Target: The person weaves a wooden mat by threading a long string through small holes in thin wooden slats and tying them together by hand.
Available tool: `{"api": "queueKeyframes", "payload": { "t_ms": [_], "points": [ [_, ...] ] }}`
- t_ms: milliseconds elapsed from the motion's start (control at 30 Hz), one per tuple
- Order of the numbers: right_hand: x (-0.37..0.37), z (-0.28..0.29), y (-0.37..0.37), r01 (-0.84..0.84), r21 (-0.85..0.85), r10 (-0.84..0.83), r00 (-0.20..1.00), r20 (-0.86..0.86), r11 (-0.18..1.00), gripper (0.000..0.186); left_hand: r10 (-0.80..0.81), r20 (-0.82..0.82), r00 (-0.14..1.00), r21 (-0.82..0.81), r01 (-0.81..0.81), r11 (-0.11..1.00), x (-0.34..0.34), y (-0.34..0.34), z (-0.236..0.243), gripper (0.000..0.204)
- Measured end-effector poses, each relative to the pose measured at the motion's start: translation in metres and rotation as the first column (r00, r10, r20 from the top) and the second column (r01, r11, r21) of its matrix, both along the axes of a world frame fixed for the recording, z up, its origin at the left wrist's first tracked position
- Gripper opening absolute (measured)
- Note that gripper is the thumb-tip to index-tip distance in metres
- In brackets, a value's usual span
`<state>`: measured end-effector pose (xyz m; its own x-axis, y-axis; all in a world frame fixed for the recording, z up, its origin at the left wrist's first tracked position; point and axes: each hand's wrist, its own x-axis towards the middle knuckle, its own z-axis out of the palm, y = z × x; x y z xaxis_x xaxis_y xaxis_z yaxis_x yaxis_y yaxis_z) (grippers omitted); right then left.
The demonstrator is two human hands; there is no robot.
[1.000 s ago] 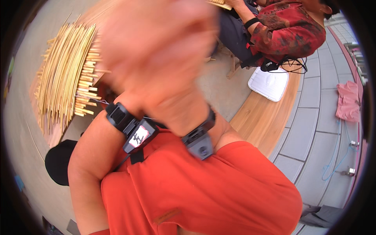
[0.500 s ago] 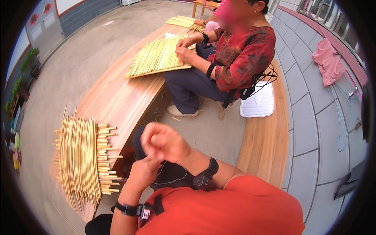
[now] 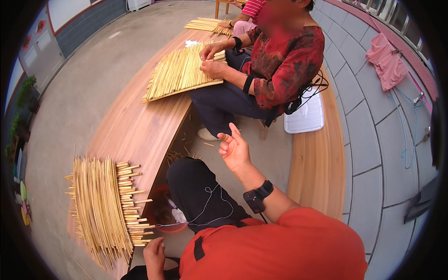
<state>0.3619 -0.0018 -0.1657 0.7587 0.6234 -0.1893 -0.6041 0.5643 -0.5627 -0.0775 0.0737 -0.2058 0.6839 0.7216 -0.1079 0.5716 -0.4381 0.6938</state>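
Observation:
My right hand (image 3: 235, 153) is raised over the gap between table and bench, its index finger extended and the others loosely bent apart; I see nothing in it. Down by the near corner of a mat of straw-coloured stalks (image 3: 100, 205), my left hand (image 3: 155, 253) has its fingers curled in; what they hold, if anything, is too small to make out. A thin pale thread (image 3: 205, 212) runs from the mat's right edge across my dark trouser leg, where it loops. The mat lies on the wooden table, its stalk ends uneven.
Across the table (image 3: 135, 133), a person in a patterned red top (image 3: 289, 65) handles another stalk mat (image 3: 179, 70). Under the table edge stand a red basin (image 3: 170, 227) and scattered stalk bits. To the right, a bench (image 3: 315, 186) carries a white lid (image 3: 305, 114).
My hands, together over my lap before, have parted: the right went up and rightward, the left down toward the mat's near corner. The thread on my leg shows more fully.

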Motion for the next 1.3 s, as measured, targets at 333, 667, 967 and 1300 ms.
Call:
{"api": "queueKeyframes", "payload": {
  "t_ms": [333, 667, 967, 1300],
  "points": [
    [-0.086, -0.002, 0.055, 0.436, -0.429, 0.555, -0.216, 0.804, 0.791, 0.053, 0.379, 0.054, 0.924, 0.102, -0.383, 0.918, -0.082, 0.022, 0.038, 0.019],
    [-0.092, -0.002, 0.074, 0.443, -0.498, 0.616, -0.175, 0.768, 0.746, 0.037, 0.568, 0.093, 0.818, -0.259, -0.531, 0.807, -0.088, 0.015, -0.003, 0.021],
    [-0.076, -0.010, 0.067, 0.459, -0.505, 0.624, -0.151, 0.767, 0.731, 0.034, 0.581, 0.113, 0.806, -0.448, -0.480, 0.754, -0.063, 0.007, -0.007, 0.021],
    [-0.082, -0.007, 0.088, 0.368, -0.471, 0.567, -0.220, 0.794, 0.802, 0.030, 0.546, 0.040, 0.837, -0.449, -0.473, 0.758, -0.046, 0.001, -0.005, 0.021]
  ]
}}
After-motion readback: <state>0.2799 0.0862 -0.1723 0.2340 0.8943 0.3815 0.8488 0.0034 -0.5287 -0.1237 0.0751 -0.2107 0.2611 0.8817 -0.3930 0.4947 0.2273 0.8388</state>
